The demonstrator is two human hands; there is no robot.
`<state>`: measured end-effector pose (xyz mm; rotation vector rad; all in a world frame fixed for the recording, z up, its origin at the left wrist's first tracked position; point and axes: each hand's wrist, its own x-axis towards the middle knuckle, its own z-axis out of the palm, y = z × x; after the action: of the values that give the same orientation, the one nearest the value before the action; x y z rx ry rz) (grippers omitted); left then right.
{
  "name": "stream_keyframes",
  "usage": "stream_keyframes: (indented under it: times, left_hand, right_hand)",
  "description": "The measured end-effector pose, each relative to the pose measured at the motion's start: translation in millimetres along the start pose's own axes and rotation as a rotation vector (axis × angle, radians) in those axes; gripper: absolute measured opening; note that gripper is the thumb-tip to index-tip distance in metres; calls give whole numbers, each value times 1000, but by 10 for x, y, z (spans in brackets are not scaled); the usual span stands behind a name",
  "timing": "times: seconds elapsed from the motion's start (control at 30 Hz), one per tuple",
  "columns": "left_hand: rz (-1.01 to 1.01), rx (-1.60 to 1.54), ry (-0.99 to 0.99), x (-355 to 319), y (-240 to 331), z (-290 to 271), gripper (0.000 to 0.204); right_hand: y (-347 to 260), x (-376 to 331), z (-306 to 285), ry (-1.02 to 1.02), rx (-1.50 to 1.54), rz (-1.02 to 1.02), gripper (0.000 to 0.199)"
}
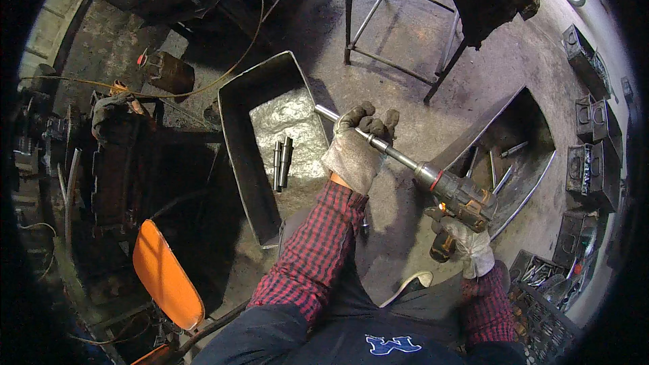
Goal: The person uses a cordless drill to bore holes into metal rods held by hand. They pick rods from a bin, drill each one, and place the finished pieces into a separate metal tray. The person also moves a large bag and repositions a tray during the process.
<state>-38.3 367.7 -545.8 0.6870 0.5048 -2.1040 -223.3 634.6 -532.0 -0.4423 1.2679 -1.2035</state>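
My right hand [472, 247], in a pale work glove, grips a cordless drill [463, 196] by its handle. The drill points up and to the left. A metal rod [400, 155] runs straight out from its chuck. My left hand [355, 155], in a soiled grey glove, is closed around the rod's far part, and the rod's bright end [326, 113] sticks out past the fingers. Left of that hand, a deep metal bin [260, 211] holds a few dark metal pins [282, 164]. Beyond the drill, another metal bin [534, 111] contains several loose rods [501, 179].
An orange seat panel [165, 274] stands at the lower left, near dark machinery [115, 162]. A rusty jug [169, 72] sits farther back. Ahead is a metal-legged stand [405, 34]. Several toolboxes [585, 118] and a tray of small tools [541, 318] line the right side.
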Motion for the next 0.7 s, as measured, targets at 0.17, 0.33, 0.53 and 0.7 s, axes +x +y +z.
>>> stream_keyframes:
  times: [0.17, 0.33, 0.53, 0.7]
  left_hand:
    - [-6, 37, -4, 2, 3, 5, 17]
    - [68, 105, -25, 11, -20, 9, 18]
    - [122, 98, -87, -6, -49, 11, 16]
    - [143, 70, -84, -8, -52, 43, 15]
  right_hand:
    - [-1, -5, 43, 23, 160, 24, 56]
    - [-101, -24, 111, 86, -61, 23, 56]
    - [-133, -61, 137, 101, -22, -2, 55]
    - [-102, -51, 103, 84, -28, -8, 55]
